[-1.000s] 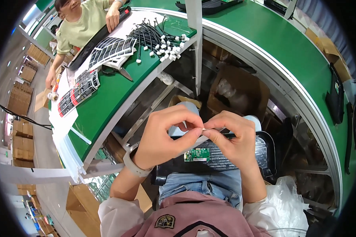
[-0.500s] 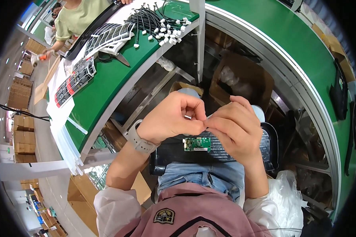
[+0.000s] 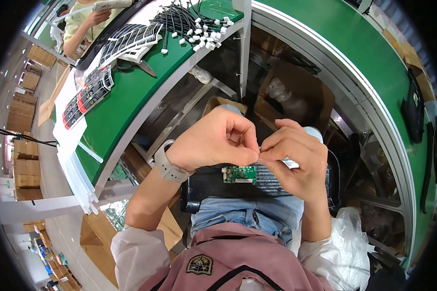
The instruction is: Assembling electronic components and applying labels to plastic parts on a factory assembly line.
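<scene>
Between our fingertips we pinch a small pale strip [image 3: 260, 154], mostly hidden, so we cannot tell its shape. Below it on our lap lies a black keyboard shell [image 3: 213, 186], flat, with a small green circuit board [image 3: 240, 174] near its far edge and a ribbed silvery sheet [image 3: 272, 180] just beside the board
</scene>
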